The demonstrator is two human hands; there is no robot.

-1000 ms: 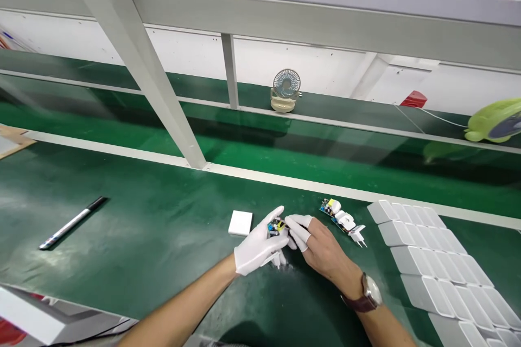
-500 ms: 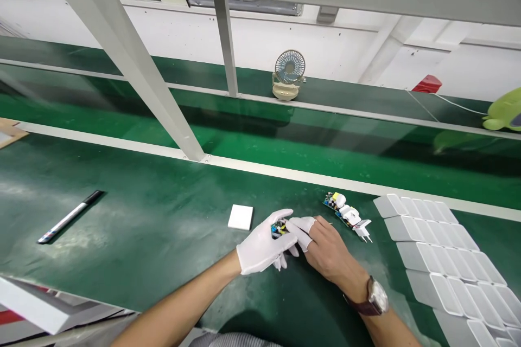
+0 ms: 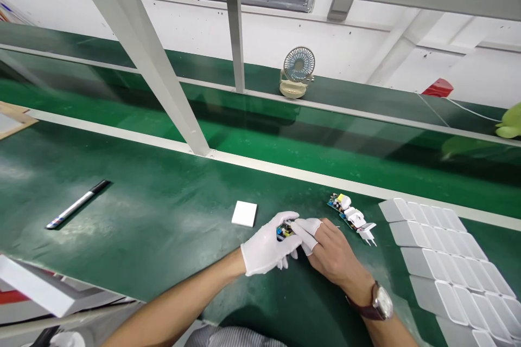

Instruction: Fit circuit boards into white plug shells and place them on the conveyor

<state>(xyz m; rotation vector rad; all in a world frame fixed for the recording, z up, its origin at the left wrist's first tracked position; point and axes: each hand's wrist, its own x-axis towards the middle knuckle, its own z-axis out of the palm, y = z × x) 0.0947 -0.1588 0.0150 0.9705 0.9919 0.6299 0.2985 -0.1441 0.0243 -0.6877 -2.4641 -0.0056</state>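
My left hand [image 3: 264, 248], in a white glove, is curled around a small circuit board [image 3: 284, 231] with yellow, blue and black components. At the board's right side, my right hand [image 3: 331, 254] has its white-covered fingertips pinched together against it. The gloved fingers hide most of the board, so any smaller part between the right fingertips cannot be made out. Beyond the right hand lie more populated circuit boards [image 3: 337, 202] in a line, with a white two-pin plug [image 3: 367, 232] at their near end. A flat white square block [image 3: 245, 213] rests just left of the hands.
Rows of translucent white plastic cases [image 3: 442, 252] fill the bench's right side. A marker pen [image 3: 77, 205] lies at left. A slanted grey post [image 3: 142, 49] stands on the rear rail. Farther back, a small fan [image 3: 299, 68] sits on a green shelf [image 3: 350, 93].
The view has shifted slightly, so the bench things appear a little farther right. Both hands stay together at the circuit board, with only slight finger movement.
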